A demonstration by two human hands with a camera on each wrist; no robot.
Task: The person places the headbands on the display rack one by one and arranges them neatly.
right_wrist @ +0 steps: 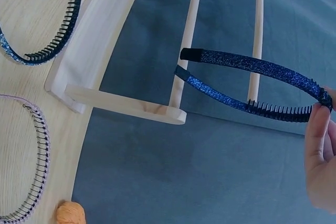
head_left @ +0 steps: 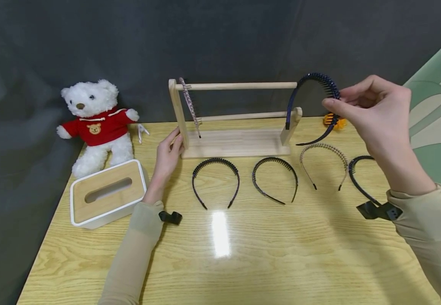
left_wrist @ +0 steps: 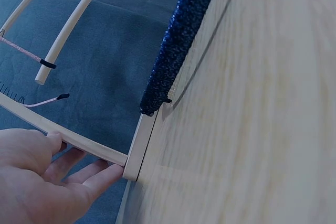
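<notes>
My right hand pinches a dark blue glittery headband between thumb and fingers. Its teeth face inward, and it is held up at the right end of a wooden rack. In the right wrist view its two tips reach the rods near their free ends. At the rack's lower left, my left hand grips the side upright, thumb on one side and fingers on the other. A pinkish toothed headband hangs over both rods at the left end.
In front of the rack lie a dark headband, another dark one, a pale beaded one and a black one partly behind my right wrist. A tissue box, white teddy bear and orange object stand around.
</notes>
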